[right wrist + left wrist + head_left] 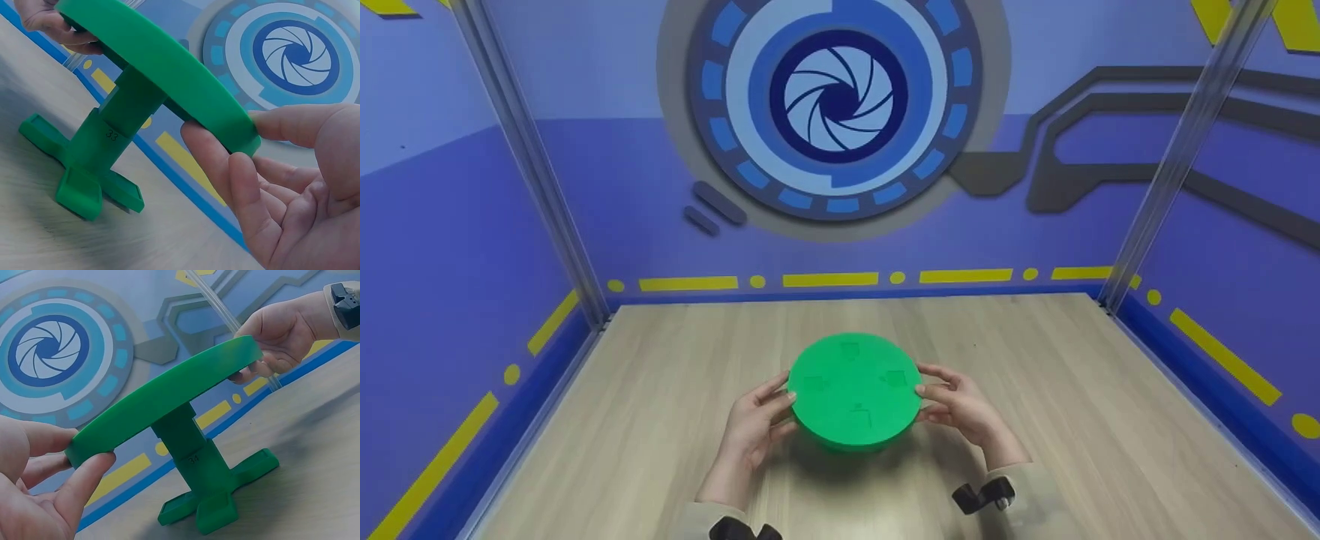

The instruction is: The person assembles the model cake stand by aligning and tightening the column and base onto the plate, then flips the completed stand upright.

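Note:
A green toy round table (855,394) stands upright between my hands in the head view, its disc top facing up. Beneath the top, a square pedestal (205,467) with the number 34 runs down to several splayed feet (80,194). The right wrist view shows 33 on another pedestal face. My left hand (754,420) pinches the left rim of the top between thumb and fingers. On the opposite rim, my right hand (964,409) grips with thumb and fingers. Whether the feet bear on the wooden surface I cannot tell.
The wooden tabletop (660,375) spreads around the toy. A blue back wall (607,202) with a printed round emblem closes off the far side. Clear corner posts (536,172) rise at the back left and back right (1174,161).

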A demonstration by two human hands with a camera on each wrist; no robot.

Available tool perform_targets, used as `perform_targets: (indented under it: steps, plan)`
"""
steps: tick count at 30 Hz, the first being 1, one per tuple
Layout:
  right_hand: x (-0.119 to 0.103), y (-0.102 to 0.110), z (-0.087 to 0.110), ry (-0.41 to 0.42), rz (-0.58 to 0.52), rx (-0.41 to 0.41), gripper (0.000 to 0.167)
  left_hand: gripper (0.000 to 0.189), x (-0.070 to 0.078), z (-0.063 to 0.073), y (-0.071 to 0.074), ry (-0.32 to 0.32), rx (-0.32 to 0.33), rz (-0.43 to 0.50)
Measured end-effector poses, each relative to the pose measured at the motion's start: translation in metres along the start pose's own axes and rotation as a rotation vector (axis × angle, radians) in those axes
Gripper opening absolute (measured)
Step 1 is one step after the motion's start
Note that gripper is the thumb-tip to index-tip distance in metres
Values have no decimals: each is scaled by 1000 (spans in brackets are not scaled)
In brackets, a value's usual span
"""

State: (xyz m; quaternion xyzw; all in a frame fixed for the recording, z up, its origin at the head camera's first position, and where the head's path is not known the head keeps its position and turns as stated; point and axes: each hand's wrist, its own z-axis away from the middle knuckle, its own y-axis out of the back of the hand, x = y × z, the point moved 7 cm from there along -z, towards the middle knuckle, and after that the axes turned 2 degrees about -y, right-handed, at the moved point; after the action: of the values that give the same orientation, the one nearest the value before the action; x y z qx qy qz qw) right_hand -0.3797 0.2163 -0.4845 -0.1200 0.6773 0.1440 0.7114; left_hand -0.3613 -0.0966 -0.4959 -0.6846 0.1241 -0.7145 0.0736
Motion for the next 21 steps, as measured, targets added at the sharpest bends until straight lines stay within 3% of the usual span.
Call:
perform_targets:
  steps: [21]
  plan:
    - [5, 5, -3, -25, 5, -25, 69, 59, -2, -2, 1, 33, 36, -11]
